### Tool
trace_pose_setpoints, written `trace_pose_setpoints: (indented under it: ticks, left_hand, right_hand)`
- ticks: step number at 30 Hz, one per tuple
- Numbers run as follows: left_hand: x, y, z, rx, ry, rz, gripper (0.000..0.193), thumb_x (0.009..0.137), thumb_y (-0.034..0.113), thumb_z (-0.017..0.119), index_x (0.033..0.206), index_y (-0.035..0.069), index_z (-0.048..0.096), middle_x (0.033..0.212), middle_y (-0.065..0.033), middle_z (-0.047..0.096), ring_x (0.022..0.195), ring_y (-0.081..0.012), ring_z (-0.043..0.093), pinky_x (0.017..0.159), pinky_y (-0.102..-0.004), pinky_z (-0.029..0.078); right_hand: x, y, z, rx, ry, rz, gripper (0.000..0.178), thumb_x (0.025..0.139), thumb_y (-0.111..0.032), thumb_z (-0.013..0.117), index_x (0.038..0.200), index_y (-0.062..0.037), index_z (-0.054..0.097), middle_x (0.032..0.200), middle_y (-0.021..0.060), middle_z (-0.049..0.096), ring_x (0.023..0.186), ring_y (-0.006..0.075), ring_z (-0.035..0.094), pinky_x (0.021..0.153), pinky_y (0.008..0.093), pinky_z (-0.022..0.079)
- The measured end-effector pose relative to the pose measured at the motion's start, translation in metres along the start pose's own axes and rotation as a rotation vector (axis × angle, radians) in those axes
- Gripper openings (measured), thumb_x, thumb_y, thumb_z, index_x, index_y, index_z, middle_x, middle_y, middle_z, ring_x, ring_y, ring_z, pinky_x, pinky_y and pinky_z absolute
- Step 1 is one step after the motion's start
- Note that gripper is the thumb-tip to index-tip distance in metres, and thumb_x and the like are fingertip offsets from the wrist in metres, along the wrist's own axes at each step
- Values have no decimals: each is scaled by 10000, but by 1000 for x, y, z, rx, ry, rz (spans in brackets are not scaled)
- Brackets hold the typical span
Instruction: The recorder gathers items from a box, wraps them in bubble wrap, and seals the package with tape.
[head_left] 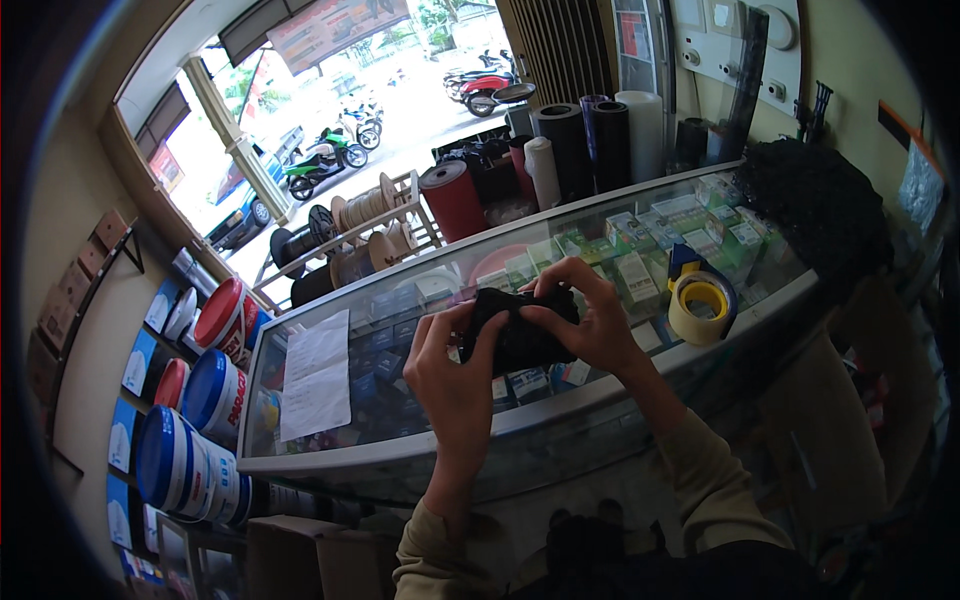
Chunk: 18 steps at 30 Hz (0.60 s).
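Both hands are raised in front of me over a glass-topped display counter [385, 300]. My left hand [450, 355] grips the left side of a small black plastic bag [530, 345], thumb lying on top. At the bag's other end, my right hand [590, 315] pinches it with thumb and bent fingers. The bag looks crumpled and bundled; whether anything is inside cannot be seen. To the right of my right hand, a tape dispenser [686, 262] with a roll of yellowish tape [700, 308] rests on the glass.
A white paper sheet [316, 375] lies on the counter's left part. Black plastic [820, 205] is heaped at its right end. Small boxes [635, 275] fill the case. Behind stand rolls [565, 150] and cable spools [360, 210]; paint buckets [185, 465] are stacked at left.
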<state>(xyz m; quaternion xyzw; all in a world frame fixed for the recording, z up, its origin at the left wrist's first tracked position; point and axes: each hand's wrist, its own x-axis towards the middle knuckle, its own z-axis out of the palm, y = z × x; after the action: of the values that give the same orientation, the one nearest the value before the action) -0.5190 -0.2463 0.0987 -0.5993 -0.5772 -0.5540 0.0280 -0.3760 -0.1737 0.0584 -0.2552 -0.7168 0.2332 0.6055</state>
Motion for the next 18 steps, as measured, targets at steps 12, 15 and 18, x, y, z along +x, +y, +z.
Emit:
trace_pose_setpoints:
  ticks: [12, 15, 18]
  left_hand:
    - [22, -29, -4, -251, -377, 101, 133, 806, 71, 665, 910, -9, 642, 838, -126, 655, 760, -177, 641, 691, -279, 472]
    - [28, -36, 5, -137, -221, 474, 105, 821, 66, 644, 882, -18, 627, 837, -132, 654, 773, -194, 648, 695, -282, 471]
    - [31, -36, 9, -280, -364, 155, 107, 817, 85, 654, 857, -11, 628, 778, -124, 656, 699, -176, 643, 660, -277, 471]
  right_hand:
    - [1, -4, -6, -53, -5, -97, 261, 749, -152, 740, 935, -60, 582, 883, 67, 620, 854, 203, 610, 768, 316, 463]
    - [2, -1, -8, 7, -26, -66, 288, 752, -160, 740, 964, -59, 573, 888, 76, 619, 868, 207, 624, 778, 319, 465]
    - [2, -3, -9, -1, -44, -36, 297, 759, -153, 732, 985, -58, 565, 895, 85, 619, 881, 211, 631, 787, 321, 466]
